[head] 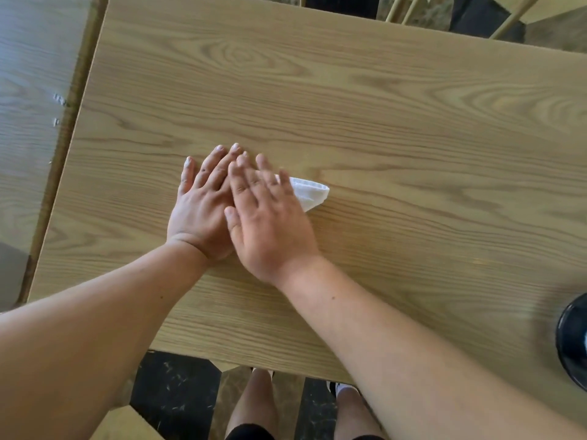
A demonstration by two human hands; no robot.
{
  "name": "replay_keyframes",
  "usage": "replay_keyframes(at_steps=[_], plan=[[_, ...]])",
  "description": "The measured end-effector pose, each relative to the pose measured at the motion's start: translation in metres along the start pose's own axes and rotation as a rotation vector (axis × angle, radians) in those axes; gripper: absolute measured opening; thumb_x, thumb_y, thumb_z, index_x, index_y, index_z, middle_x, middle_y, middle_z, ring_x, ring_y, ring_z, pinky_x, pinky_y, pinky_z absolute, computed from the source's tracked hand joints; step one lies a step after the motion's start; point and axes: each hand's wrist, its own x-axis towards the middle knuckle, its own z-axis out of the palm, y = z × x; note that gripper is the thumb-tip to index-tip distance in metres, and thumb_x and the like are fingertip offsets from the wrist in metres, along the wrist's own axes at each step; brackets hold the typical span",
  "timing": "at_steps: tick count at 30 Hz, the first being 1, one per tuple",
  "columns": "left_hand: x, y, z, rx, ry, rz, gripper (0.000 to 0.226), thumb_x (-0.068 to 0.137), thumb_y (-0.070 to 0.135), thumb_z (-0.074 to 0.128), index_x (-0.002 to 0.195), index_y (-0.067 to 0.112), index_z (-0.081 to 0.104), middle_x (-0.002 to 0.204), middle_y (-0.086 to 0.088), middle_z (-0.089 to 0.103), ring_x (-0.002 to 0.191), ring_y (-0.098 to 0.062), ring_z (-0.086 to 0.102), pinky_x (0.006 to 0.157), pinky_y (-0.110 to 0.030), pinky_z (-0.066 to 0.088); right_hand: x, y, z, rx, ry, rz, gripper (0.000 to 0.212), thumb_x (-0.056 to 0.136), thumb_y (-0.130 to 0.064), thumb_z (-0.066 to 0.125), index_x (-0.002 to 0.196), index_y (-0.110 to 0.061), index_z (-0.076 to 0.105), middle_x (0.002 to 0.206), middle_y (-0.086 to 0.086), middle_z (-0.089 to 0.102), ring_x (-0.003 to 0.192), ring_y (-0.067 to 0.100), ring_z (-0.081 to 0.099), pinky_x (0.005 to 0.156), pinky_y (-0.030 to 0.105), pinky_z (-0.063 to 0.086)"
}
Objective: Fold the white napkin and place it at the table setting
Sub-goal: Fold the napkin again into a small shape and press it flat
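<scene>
Both hands lie flat and open, palms down, on the wooden tabletop (pixel 381 122), the left hand (pixel 198 208) with fingers spread and the right hand (pixel 270 223) partly overlapping its inner edge. The white napkin (pixel 309 193) sits pressed beneath them, almost wholly covered, with only a folded, pointed corner showing just beyond the right hand's little-finger side. Well off to the right of the right forearm, a dark round object (pixel 573 341) is cut by the frame edge.
</scene>
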Motion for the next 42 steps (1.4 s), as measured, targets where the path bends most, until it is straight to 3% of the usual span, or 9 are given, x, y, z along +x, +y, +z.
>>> replay_keyframes(at_steps=[6, 10, 19, 22, 24, 29, 32, 37, 42], plan=[[0.001, 0.005, -0.002, -0.08, 0.082, -0.042, 0.063, 0.108, 0.046, 0.02, 0.166, 0.024, 0.03, 0.176, 0.007, 0.023, 0.164, -0.012, 0.01, 0.133, -0.049, 0.002, -0.019, 0.039, 0.005, -0.206, -0.096, 0.0, 0.065, 0.11, -0.047, 0.021, 0.167, -0.016, 0.018, 0.175, 0.006, 0.015, 0.162, 0.032, 0.01, 0.13, 0.052, 0.005], [-0.001, 0.007, -0.002, -0.083, 0.096, -0.032, 0.06, 0.11, 0.042, 0.022, 0.166, 0.024, 0.032, 0.175, 0.007, 0.025, 0.163, -0.013, 0.012, 0.133, -0.05, 0.003, -0.027, 0.067, -0.008, -0.221, -0.102, 0.168, 0.063, 0.11, -0.045, 0.015, 0.167, -0.021, 0.005, 0.177, 0.002, 0.003, 0.163, 0.026, -0.001, 0.131, 0.052, -0.001], [-0.001, 0.004, -0.003, -0.143, 0.093, -0.021, 0.062, 0.107, 0.043, 0.023, 0.165, 0.027, 0.035, 0.174, 0.012, 0.025, 0.163, -0.008, 0.011, 0.133, -0.047, -0.001, -0.03, 0.074, -0.012, -0.249, -0.06, 0.222, 0.064, 0.108, -0.044, 0.014, 0.167, -0.018, 0.013, 0.176, 0.001, 0.008, 0.163, 0.023, 0.004, 0.131, 0.053, 0.004], [0.007, 0.009, -0.015, -0.287, 0.017, -0.136, 0.064, 0.1, 0.04, 0.034, 0.163, 0.032, 0.04, 0.174, 0.017, 0.023, 0.162, -0.002, 0.004, 0.132, -0.044, -0.01, -0.029, 0.074, -0.012, -0.259, -0.055, 0.223, 0.063, 0.109, -0.044, 0.013, 0.167, -0.019, 0.013, 0.176, 0.0, 0.007, 0.163, 0.022, 0.002, 0.131, 0.053, 0.004], [0.01, 0.024, -0.023, -0.237, 0.033, -0.208, 0.061, 0.102, 0.04, 0.042, 0.162, 0.029, 0.04, 0.176, 0.011, 0.021, 0.164, -0.011, 0.0, 0.13, -0.052, -0.013, -0.028, 0.074, -0.011, -0.254, -0.058, 0.223, 0.063, 0.109, -0.044, 0.013, 0.167, -0.019, 0.012, 0.176, -0.001, 0.005, 0.163, 0.021, 0.0, 0.131, 0.052, 0.002], [0.017, 0.083, -0.012, -0.146, 0.126, 0.176, 0.061, 0.108, 0.05, 0.034, 0.163, 0.023, 0.039, 0.176, -0.003, 0.024, 0.165, -0.022, 0.011, 0.131, -0.061, 0.003, -0.029, 0.075, -0.015, -0.29, -0.126, 0.2, 0.072, 0.102, -0.047, 0.012, 0.168, -0.017, 0.011, 0.176, 0.003, 0.005, 0.163, 0.025, -0.004, 0.13, 0.054, -0.001], [0.018, 0.081, 0.003, -0.131, 0.046, 0.194, 0.063, 0.108, 0.058, 0.023, 0.166, 0.032, 0.029, 0.176, 0.0, 0.024, 0.164, -0.02, 0.013, 0.132, -0.055, 0.005, -0.027, 0.074, -0.015, -0.333, -0.173, 0.205, 0.077, 0.098, -0.052, 0.003, 0.167, -0.021, -0.005, 0.176, 0.0, -0.009, 0.161, 0.023, -0.015, 0.13, 0.053, -0.005], [0.008, 0.024, 0.004, -0.071, 0.119, 0.141, 0.059, 0.108, 0.054, 0.034, 0.163, 0.033, 0.038, 0.173, 0.002, 0.031, 0.163, -0.02, 0.018, 0.133, -0.052, 0.004, -0.028, 0.074, -0.012, -0.277, -0.032, 0.217, 0.064, 0.108, -0.044, 0.017, 0.167, -0.018, 0.017, 0.176, 0.001, 0.01, 0.163, 0.022, 0.005, 0.131, 0.052, 0.005], [0.008, -0.002, -0.002, -0.055, 0.102, 0.024, 0.057, 0.11, 0.049, 0.03, 0.164, 0.034, 0.034, 0.175, 0.006, 0.025, 0.164, -0.021, 0.011, 0.132, -0.056, 0.001, -0.029, 0.075, -0.009, -0.279, -0.006, 0.211, 0.061, 0.11, -0.041, 0.021, 0.166, -0.018, 0.018, 0.176, 0.001, 0.012, 0.163, 0.023, 0.008, 0.131, 0.054, 0.008]])
